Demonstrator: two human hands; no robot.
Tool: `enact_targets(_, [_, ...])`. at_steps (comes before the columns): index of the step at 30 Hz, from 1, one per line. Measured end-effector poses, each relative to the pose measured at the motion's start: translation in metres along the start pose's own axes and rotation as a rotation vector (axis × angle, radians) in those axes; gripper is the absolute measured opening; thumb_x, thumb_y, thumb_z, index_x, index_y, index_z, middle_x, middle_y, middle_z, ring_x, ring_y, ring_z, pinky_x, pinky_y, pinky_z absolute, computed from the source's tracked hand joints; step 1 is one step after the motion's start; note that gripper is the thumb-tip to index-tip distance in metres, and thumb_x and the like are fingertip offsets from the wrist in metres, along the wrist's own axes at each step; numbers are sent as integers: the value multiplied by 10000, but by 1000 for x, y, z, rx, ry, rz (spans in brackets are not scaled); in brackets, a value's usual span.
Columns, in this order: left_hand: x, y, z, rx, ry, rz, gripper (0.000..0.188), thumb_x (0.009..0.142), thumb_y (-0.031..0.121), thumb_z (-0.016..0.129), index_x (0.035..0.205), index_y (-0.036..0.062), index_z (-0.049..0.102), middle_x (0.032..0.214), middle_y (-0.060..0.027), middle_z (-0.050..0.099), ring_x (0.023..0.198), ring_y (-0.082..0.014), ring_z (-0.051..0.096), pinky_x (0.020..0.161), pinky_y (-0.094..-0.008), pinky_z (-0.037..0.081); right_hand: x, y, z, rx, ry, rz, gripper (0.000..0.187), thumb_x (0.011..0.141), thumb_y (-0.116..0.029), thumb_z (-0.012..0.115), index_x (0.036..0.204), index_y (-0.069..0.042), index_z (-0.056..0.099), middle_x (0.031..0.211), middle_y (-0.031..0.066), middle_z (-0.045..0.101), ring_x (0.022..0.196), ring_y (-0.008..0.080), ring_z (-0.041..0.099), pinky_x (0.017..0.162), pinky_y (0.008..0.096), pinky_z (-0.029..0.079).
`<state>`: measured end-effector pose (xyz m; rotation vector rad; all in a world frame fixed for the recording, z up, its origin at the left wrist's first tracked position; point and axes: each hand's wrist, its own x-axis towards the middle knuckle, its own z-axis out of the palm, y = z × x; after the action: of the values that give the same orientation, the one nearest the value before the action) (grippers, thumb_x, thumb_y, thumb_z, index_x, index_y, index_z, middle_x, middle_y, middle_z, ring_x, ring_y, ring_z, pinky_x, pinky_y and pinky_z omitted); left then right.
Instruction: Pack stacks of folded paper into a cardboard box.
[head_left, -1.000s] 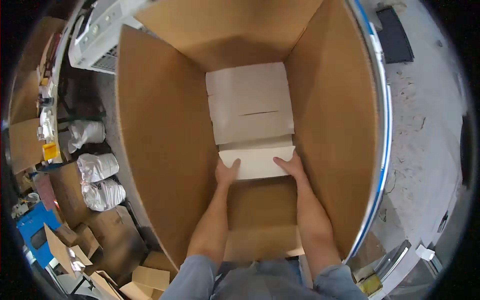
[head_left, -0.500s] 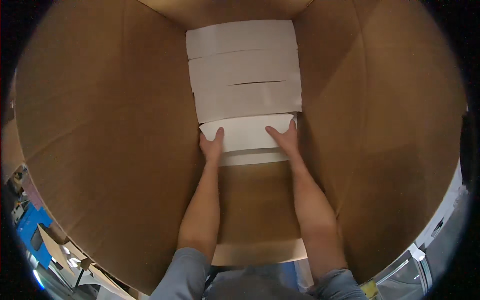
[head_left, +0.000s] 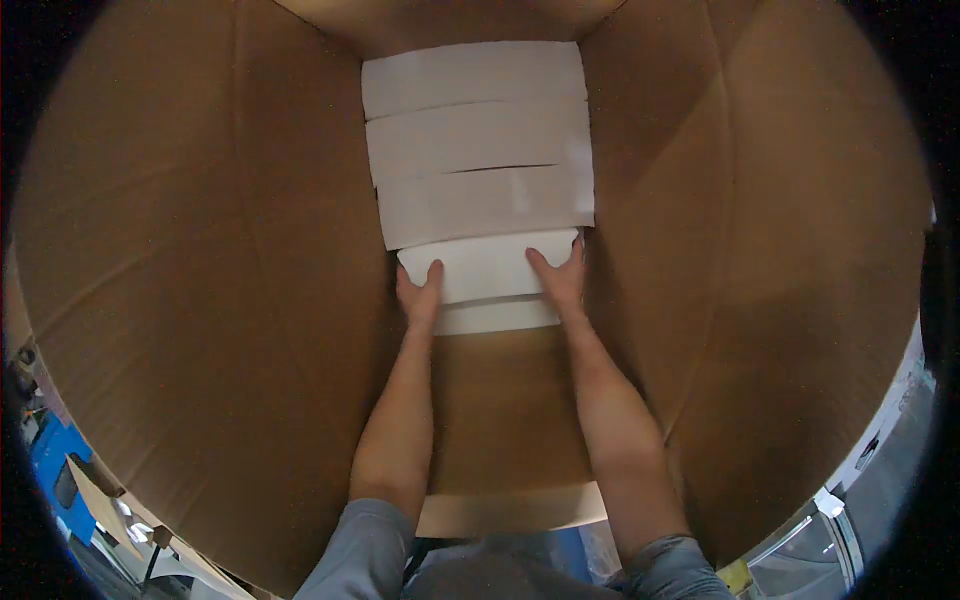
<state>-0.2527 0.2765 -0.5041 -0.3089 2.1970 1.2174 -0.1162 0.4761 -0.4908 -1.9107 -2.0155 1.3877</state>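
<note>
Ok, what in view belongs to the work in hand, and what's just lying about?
In use:
white piece, held at both ends by left hand and right hand
white pieces beyond it
big cardboard box around them

Lying about, apparently:
blue object, lower left
cardboard flap beside it

No text, label, number or sign can be read on the held white piece (head_left: pixel 485 275), on the white rows (head_left: pixel 475 145) beyond it, or on the brown carton walls (head_left: pixel 150 260). At the lower left, the blue object (head_left: pixel 57 470) shows no legible marking, being small and bent by the lens.
</note>
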Motion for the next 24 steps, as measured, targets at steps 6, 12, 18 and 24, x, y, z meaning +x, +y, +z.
enact_targets(6, [-1,4,7,236,209,164,755,844,210,698,1418,-124,338,1397,-298,483,1310,-383,474,1116,-429,354,-4,-8,-6,-134,147,-27,894,741,-327,809,1416,65,373,1349,244,543,1238,354,543,1049,420,426])
enact_targets(12, [-28,32,-4,497,218,231,787,855,207,671,1435,-153,279,1438,-350,400,1357,-443,393,1145,-455,316,-14,-5,-24,-170,132,-35,809,782,-319,763,1402,57,403,1294,258,567,1228,397,530,1073,441,397])
enact_targets(18, [-111,94,-9,441,-108,269,667,875,248,677,1354,-141,425,1336,-342,506,1279,-452,478,1107,-476,360,-35,-3,-21,-565,-29,-454,783,793,-284,742,1408,54,397,1419,268,449,1326,423,415,1117,476,344])
enact_targets(24, [-241,154,-68,411,-536,209,637,924,320,627,1399,-57,431,1374,-304,488,1311,-445,441,1091,-481,360,-15,28,-32,-792,-93,-341,835,804,-272,724,1441,84,319,1501,322,299,1390,458,311,1160,481,286])
